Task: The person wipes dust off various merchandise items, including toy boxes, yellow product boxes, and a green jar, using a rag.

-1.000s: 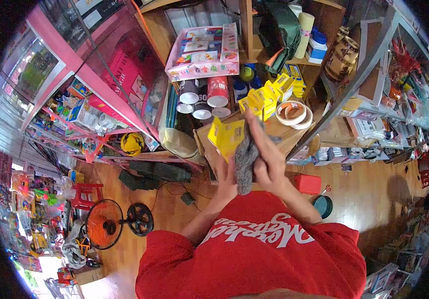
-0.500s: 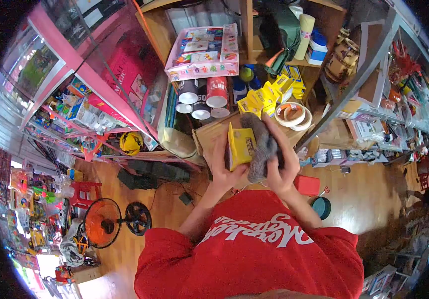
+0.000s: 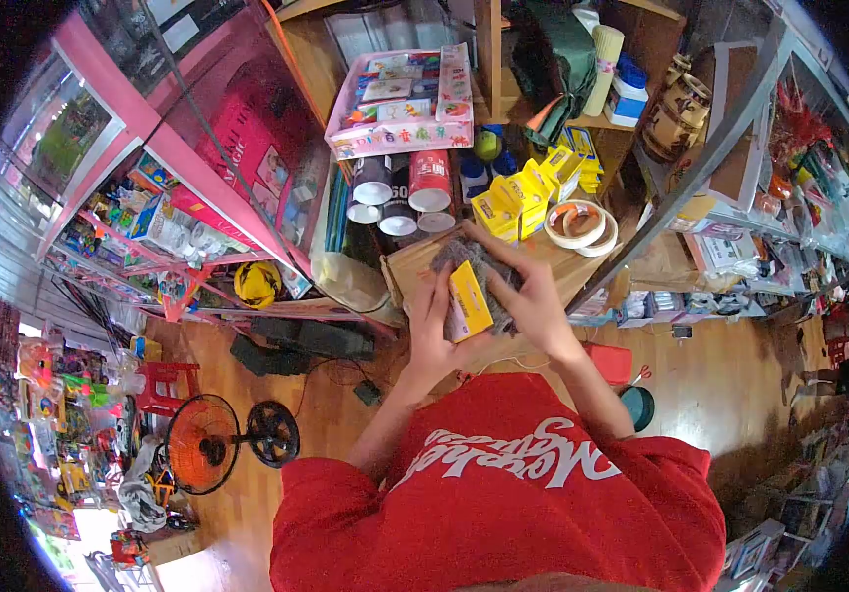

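L fingers [image 3: 435, 294] prob. bent round box [image 3: 470, 304]

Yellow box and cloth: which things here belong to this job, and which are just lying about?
In the job:
- yellow box, left hand
- grey cloth, right hand
- probably the other yellow boxes

Lying about:
- tape rolls
- fan
- red stool

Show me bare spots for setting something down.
Bare counter shows between the tape rolls and right hand; floor lies open right of the teal bowl. Crowded: the counter's back, with yellow boxes, cups and pink tray.
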A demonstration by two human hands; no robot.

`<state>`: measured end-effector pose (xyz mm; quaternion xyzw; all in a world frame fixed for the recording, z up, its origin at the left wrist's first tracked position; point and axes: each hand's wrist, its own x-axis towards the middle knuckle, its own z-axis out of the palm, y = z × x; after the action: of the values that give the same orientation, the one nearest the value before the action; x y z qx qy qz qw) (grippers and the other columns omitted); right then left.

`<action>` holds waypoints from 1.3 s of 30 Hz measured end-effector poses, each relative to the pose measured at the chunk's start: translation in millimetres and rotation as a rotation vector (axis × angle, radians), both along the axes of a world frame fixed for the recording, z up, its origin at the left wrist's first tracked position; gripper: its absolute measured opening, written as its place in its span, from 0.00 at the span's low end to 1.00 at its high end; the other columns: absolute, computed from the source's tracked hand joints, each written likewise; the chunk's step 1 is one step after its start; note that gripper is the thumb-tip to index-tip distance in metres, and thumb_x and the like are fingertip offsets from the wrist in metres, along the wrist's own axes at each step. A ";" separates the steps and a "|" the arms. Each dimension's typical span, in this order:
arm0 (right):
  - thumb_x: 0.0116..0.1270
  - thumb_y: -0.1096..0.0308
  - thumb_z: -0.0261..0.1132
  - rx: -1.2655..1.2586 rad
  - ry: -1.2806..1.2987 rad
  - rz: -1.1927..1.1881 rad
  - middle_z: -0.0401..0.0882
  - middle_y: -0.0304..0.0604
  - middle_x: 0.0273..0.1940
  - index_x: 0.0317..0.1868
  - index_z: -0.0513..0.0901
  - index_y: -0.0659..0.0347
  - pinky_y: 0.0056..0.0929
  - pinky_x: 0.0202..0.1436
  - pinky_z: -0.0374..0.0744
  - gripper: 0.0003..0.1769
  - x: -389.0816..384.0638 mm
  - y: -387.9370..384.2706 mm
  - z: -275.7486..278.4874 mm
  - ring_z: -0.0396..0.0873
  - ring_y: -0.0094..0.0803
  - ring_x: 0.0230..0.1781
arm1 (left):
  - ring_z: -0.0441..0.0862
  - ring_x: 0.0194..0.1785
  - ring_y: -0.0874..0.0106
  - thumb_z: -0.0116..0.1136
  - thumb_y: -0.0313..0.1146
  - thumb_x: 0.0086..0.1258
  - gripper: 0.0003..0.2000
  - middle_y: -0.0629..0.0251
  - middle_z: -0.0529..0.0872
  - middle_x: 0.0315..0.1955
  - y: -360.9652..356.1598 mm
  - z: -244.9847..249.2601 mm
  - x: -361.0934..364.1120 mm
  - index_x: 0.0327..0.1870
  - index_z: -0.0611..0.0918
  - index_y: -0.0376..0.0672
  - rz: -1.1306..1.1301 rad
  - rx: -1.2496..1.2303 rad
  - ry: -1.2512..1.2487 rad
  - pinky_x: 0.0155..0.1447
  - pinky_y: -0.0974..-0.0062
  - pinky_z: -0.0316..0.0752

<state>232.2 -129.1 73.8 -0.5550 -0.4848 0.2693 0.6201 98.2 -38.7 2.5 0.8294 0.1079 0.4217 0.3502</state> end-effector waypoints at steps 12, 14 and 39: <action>0.66 0.77 0.55 -0.031 0.113 0.099 0.71 0.54 0.62 0.60 0.72 0.69 0.30 0.67 0.64 0.21 4.2 15.7 -5.6 0.69 0.39 0.65 | 0.68 0.62 0.50 0.69 0.38 0.52 0.43 0.44 0.68 0.60 -3.9 -1.0 -9.6 0.68 0.61 0.30 0.009 -0.035 0.029 0.67 0.60 0.60; 0.66 0.77 0.56 0.008 -0.043 -0.027 0.72 0.54 0.61 0.59 0.73 0.70 0.31 0.66 0.65 0.21 -6.8 12.3 -11.1 0.69 0.40 0.65 | 0.66 0.65 0.51 0.67 0.36 0.53 0.42 0.45 0.67 0.62 3.2 -4.3 -9.5 0.69 0.59 0.31 0.048 -0.045 0.035 0.68 0.62 0.59; 0.66 0.62 0.62 0.054 -0.680 0.230 0.82 0.51 0.38 0.48 0.79 0.65 0.38 0.40 0.77 0.16 12.4 27.4 -25.7 0.81 0.45 0.37 | 0.79 0.49 0.76 0.43 0.44 0.77 0.23 0.64 0.79 0.49 -7.2 -9.4 -49.3 0.64 0.64 0.37 -0.530 -1.440 0.127 0.51 0.79 0.75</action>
<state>244.6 -101.8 48.1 -0.5382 -0.7294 0.1244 0.4036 48.9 -46.0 -7.0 0.4178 0.1734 0.1012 0.8861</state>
